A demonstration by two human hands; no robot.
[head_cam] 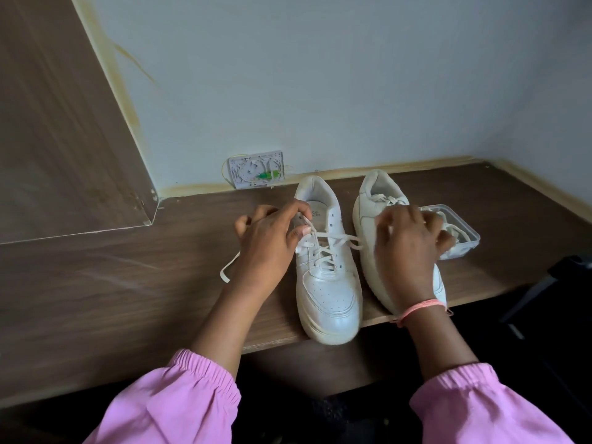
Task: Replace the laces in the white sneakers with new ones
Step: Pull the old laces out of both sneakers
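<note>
Two white sneakers are sitting side by side on the wooden worktop (pixel 128 283), toes pointing toward the near edge and overhanging it slightly, probably so the eyelets face the person. The left sneaker (pixel 326 283) is lying between the two hands, its lace (pixel 333 241) loosened at the top rows and crossing lower down. The left hand (pixel 269 241) is gripping that lace at the sneaker's upper eyelets, fingers curled round it, with a loose tail (pixel 229 267) trailing out to the left across the worktop; this looks like the old lace being drawn out. The right hand (pixel 410 241) is hovering over the right sneaker (pixel 368 213), which is still laced near the collar. It is blurred, so I cannot tell whether its fingers are pinching the lace end stretching across from the left sneaker or are simply spread. Just right of the right sneaker, a clear plastic box (pixel 464 238) is holding a coiled lace, seemingly the replacements, kept within easy reach. Judging by this, unlacing is only beginning.
</note>
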